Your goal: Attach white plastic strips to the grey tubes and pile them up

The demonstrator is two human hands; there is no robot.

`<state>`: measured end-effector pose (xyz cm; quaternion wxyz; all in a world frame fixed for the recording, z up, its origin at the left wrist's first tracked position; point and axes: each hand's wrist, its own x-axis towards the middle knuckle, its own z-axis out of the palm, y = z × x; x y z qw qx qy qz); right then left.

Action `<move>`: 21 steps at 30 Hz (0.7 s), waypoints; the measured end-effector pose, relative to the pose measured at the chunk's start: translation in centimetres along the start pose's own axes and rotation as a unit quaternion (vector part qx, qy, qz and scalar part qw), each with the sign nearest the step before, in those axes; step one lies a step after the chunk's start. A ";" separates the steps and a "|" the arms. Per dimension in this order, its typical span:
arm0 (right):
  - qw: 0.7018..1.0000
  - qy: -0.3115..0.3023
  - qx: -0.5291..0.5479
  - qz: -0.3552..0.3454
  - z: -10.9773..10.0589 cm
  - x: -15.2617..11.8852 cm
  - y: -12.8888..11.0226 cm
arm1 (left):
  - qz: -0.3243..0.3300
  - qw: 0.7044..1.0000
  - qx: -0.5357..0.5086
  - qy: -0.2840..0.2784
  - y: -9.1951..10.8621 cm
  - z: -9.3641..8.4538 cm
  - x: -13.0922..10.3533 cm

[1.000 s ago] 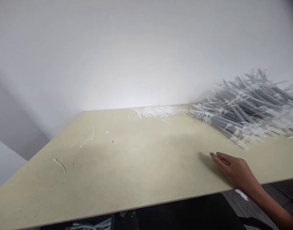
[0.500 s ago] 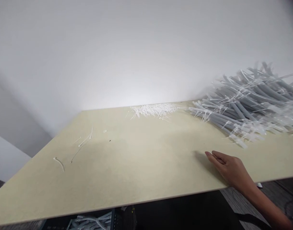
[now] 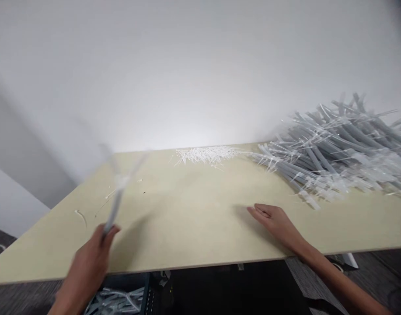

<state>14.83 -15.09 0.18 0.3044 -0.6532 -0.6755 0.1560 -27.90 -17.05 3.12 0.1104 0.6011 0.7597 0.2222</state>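
My left hand [image 3: 88,262] is closed around the lower end of a grey Y-shaped tube [image 3: 116,203], held up over the front left of the table. The tube's two upper branches are smeared by motion, and a whitish joint shows where they meet. My right hand [image 3: 275,222] hovers in a loose fist near the table's front edge. Whatever lies in its fingers, if anything, is hidden. Beyond it, a large heap of grey tubes [image 3: 318,155] with clear ends and cable ties covers the right side.
White cable ties [image 3: 207,154] lie in a pile along the wall. Several loose ties, one a curved piece [image 3: 80,217], are scattered at left on the pale table [image 3: 187,236]. Below the front edge, a dark crate [image 3: 149,295] holds more grey tubes [image 3: 121,302].
My left hand has come into view from below with the Y-shaped tube. My right hand, still closed, has moved left in the picture. The view has shifted slightly.
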 end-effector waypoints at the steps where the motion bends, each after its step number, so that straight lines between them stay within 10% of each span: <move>1: 1.000 -0.006 0.006 -0.009 -0.2 0.7 -0.4 | 0.036 0.998 -0.023 -0.034 1.7 1.1 0.9; 12: 0.955 -0.129 0.268 -0.002 0.1 9.0 -2.3 | 0.155 0.946 -0.183 -0.216 16.1 10.2 4.3; 21: 0.870 -0.037 0.490 0.040 0.9 12.5 -1.0 | 0.248 0.860 -0.281 -0.346 23.1 12.6 2.3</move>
